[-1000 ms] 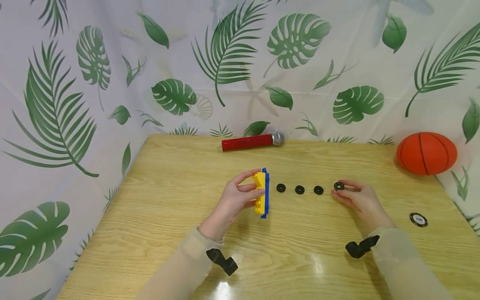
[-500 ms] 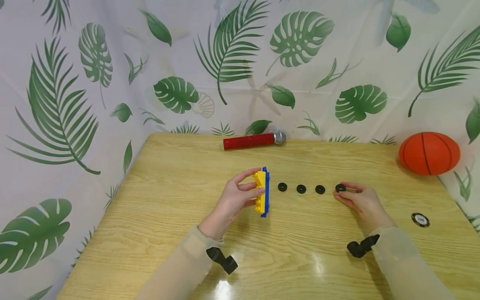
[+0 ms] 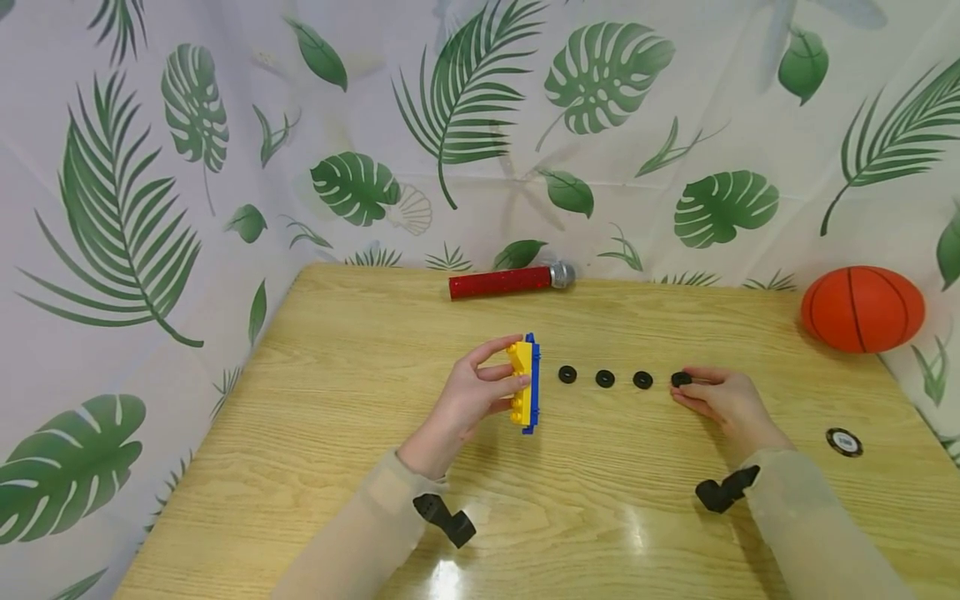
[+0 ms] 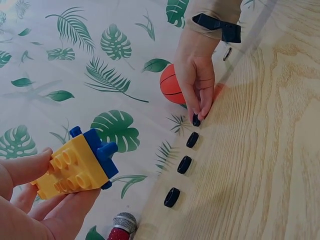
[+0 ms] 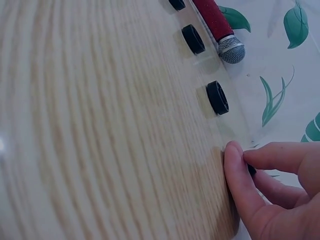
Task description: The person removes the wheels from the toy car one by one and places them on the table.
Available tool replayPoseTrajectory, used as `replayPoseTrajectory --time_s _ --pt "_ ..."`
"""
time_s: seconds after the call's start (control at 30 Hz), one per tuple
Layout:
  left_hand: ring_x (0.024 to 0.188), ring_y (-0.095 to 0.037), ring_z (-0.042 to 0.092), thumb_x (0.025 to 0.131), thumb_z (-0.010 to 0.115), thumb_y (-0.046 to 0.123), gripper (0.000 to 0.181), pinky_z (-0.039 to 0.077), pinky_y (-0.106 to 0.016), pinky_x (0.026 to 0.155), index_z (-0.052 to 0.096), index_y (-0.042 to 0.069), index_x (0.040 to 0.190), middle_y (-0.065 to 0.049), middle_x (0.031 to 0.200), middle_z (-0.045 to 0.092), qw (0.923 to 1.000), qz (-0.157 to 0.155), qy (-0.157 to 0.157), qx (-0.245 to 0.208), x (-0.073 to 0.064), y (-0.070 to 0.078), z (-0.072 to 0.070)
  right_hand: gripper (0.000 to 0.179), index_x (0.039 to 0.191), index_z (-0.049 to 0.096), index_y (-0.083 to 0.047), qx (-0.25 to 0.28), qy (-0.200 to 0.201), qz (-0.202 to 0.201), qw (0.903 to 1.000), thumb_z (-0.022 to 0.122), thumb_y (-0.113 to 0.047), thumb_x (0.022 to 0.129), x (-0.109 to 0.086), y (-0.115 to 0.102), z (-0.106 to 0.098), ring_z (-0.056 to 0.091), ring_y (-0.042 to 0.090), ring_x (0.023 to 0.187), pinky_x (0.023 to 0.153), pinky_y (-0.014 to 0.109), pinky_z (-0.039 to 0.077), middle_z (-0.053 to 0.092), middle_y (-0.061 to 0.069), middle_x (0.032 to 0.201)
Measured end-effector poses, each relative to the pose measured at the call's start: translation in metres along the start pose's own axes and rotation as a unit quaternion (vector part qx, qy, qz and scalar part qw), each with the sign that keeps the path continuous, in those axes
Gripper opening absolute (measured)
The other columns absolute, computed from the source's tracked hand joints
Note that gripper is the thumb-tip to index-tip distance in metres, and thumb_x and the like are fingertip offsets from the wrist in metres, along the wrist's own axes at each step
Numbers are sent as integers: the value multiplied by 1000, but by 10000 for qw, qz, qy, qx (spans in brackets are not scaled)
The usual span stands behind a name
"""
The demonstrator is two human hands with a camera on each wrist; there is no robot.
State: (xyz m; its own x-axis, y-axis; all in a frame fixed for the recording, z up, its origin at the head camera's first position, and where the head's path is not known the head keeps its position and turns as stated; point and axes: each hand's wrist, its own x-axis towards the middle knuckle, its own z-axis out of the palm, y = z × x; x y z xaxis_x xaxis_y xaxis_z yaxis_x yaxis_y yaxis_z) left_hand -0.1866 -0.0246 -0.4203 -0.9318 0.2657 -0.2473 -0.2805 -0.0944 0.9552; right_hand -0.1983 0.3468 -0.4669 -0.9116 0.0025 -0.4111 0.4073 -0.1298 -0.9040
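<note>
My left hand (image 3: 467, 396) grips a toy brick car body (image 3: 524, 387), yellow with studs on a blue base, and holds it on its side above the table. In the left wrist view, a blue peg (image 4: 108, 149) juts from its base. My right hand (image 3: 731, 407) pinches a small black toy tyre (image 3: 681, 379) between thumb and fingers, at or just above the tabletop. The fingers mostly hide this tyre in the right wrist view. In line between the hands lie three more black tyres, the left one (image 3: 567, 374), the middle one (image 3: 605, 378) and the right one (image 3: 642, 380).
A red microphone (image 3: 501, 282) with a silver head lies at the table's (image 3: 337, 375) back edge. At the back right is an orange toy basketball (image 3: 862, 309). A round black-and-white chip (image 3: 844, 442) lies right of my right hand. A leaf-printed cloth (image 3: 480, 192) hangs behind.
The tyre in my right hand has tipped from facing the camera to lying flatter, and has come slightly lower. My left hand keeps its hold on the car body, almost still.
</note>
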Motion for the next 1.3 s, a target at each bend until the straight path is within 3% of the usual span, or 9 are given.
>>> replayPoseTrajectory --time_s 0.2,0.43,0.6,0.67,0.7,0.8,0.9,1.17,1.3 --pt "102 -20 70 89 72 4 54 60 -37 84 60 30 135 -12 122 71 10000 -17 19 -37 -1 -1 0 70 152 14 13 -300 140 -17 9995 53 14 93 0 0 1 72 6 78 80 23 59 64 -6 85" --pt "104 -21 70 89 72 4 54 60 -38 85 60 30 135 -11 123 71 10000 -37 50 -28 0 -1 -1 67 150 17 15 -668 325 -96 9972 53 13 94 -3 -1 2 71 4 76 79 23 59 62 10 102" --pt "102 -20 70 88 73 5 54 60 -37 84 60 30 135 -11 122 71 10000 -44 46 -63 -1 -1 -1 65 150 18 15 -843 319 -100 9959 52 12 94 -3 -1 2 70 3 77 79 22 59 63 7 101" --pt "102 -19 70 88 73 5 54 60 -37 85 60 30 135 -11 122 71 10000 -38 31 -80 -1 0 -1 64 150 18 15 -894 299 -127 9955 52 11 95 -3 0 1 70 3 78 79 21 59 63 12 104" --pt "103 -20 70 89 73 5 54 60 -37 85 60 30 135 -11 123 71 10000 -37 26 -87 -1 0 -2 64 150 18 15 -893 291 -138 9955 51 11 95 -3 0 1 70 3 78 80 22 59 61 23 110" --pt "103 -20 70 89 72 5 53 60 -37 85 59 29 135 -11 123 71 9999 -34 27 -101 -1 1 -1 64 150 17 15 -925 293 -178 9951 50 11 96 -3 1 1 70 2 78 81 21 58 43 42 133" --pt "104 -20 70 89 73 6 53 60 -38 86 59 29 135 -11 122 71 9999 -53 51 -107 -1 2 -1 63 151 17 13 -940 370 -214 9947 49 10 96 -3 0 1 70 2 77 80 21 59 32 42 141" --pt "102 -21 69 89 73 5 53 60 -39 85 60 28 135 -12 122 70 9998 -22 124 -126 0 1 -2 63 153 21 8 -1078 527 -446 9918 50 6 97 -8 -6 9 69 -1 79 81 22 59 37 24 131" --pt "98 -20 68 88 73 4 54 60 -38 83 59 27 135 -12 120 69 9998 -3 117 -167 0 1 -3 64 153 24 7 -870 520 -646 9928 54 5 96 -12 -11 17 69 0 80 81 21 58 44 14 120"
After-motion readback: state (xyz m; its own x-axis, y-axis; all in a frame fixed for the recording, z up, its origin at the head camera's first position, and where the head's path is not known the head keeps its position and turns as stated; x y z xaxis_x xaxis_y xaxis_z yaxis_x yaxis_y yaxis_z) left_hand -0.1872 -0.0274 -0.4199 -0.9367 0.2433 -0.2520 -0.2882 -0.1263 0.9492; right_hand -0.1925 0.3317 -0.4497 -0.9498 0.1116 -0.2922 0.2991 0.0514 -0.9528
